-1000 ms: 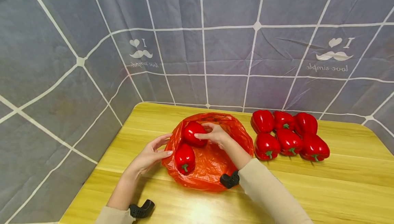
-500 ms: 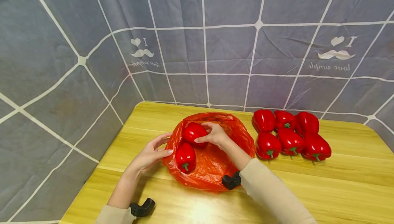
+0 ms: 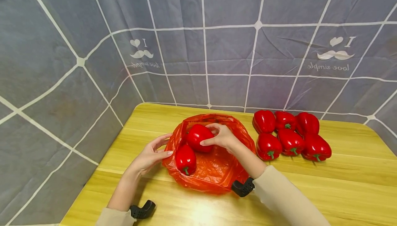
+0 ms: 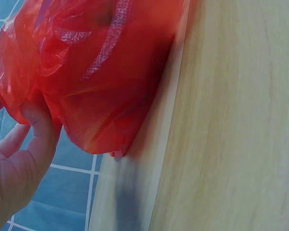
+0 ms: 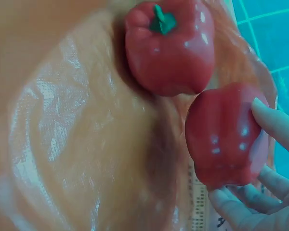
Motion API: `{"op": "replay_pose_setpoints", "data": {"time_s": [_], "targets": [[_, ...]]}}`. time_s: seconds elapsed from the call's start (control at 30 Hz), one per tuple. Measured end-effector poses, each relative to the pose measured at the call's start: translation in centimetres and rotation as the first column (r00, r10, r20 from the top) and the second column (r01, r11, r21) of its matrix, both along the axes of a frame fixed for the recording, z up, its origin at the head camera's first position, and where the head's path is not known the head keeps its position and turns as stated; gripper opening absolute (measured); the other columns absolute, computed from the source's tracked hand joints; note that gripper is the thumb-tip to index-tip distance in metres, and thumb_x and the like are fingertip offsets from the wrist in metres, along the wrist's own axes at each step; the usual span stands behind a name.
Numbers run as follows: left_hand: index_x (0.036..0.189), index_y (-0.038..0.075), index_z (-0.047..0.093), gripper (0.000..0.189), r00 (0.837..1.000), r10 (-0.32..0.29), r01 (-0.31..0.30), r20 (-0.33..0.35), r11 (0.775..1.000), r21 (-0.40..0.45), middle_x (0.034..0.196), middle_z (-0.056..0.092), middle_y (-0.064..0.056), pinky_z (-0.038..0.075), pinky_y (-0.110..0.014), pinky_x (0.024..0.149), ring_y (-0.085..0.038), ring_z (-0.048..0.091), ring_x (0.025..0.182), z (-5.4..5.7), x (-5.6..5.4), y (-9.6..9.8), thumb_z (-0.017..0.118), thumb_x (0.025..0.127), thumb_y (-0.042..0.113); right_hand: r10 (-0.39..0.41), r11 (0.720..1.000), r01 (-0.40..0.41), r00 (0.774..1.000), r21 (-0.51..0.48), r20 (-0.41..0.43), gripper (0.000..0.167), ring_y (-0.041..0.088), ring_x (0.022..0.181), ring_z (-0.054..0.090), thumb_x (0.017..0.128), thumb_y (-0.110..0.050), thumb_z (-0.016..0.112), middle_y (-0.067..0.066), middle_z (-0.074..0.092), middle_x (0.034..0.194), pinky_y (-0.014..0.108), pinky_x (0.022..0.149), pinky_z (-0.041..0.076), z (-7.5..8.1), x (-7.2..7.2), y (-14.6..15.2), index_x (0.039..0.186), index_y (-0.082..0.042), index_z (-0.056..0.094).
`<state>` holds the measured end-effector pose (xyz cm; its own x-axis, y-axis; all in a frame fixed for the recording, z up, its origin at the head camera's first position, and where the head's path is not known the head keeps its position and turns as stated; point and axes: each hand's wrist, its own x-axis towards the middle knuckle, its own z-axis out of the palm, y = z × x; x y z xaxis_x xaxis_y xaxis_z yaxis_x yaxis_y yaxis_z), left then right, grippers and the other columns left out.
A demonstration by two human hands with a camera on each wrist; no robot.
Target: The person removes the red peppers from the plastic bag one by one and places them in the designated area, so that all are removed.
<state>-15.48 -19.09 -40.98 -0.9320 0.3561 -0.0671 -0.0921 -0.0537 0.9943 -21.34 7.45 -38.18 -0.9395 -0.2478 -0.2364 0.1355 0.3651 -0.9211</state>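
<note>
A red plastic bag [image 3: 214,170] lies wide open on the wooden table. Inside its left part is one red bell pepper [image 3: 185,159], its green stem toward the front. My right hand [image 3: 221,137] grips a second bell pepper [image 3: 198,137] inside the bag, just behind the first. In the right wrist view this pepper [image 5: 226,134] has my thumb on its side and my fingers under its end. At the bag's left side my left hand [image 3: 151,155] holds the plastic between thumb and fingers. The left wrist view shows the thumb pressed against the crinkled bag [image 4: 101,86].
Several more red bell peppers [image 3: 289,139] stand in two rows to the right of the bag, close by its rim. The table [image 3: 356,177] meets a grey curtain [image 3: 229,53] with white lines at its back and left edges.
My right hand and the pepper it grips have shifted slightly to the right within the bag, and the right forearm has moved right. The left hand has stayed nearly still.
</note>
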Motion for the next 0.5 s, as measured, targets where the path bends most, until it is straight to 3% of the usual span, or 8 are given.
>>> {"op": "replay_pose_setpoints", "data": {"time_s": [0.3,0.5], "targets": [[0.142,-0.006,0.024,0.068,1.0,0.002,-0.001,-0.003,1.0,0.022,0.136,0.033,-0.027,0.053,-0.034,0.08,-0.021,0.063,0.097,0.0,0.1,-0.1,0.062,0.085,-0.004,0.063,0.995,-0.05,0.985,0.085,-0.158,0.064,0.028,0.101,0.052,0.067,-0.016,0.084,0.012,0.058,0.113,0.037,0.078,0.052,0.7,1.3,1.1,0.124,-0.009,0.057],[0.142,-0.007,0.024,0.068,1.0,0.001,-0.001,-0.008,1.0,0.026,0.136,0.033,-0.028,0.053,-0.033,0.08,-0.021,0.063,0.097,0.0,0.1,-0.1,0.061,0.085,-0.004,0.083,0.997,-0.08,0.976,0.025,-0.202,0.064,0.028,0.104,0.05,0.068,-0.016,0.083,0.01,0.057,0.115,0.039,0.078,0.052,0.9,2.4,1.7,0.126,-0.014,0.056]]}}
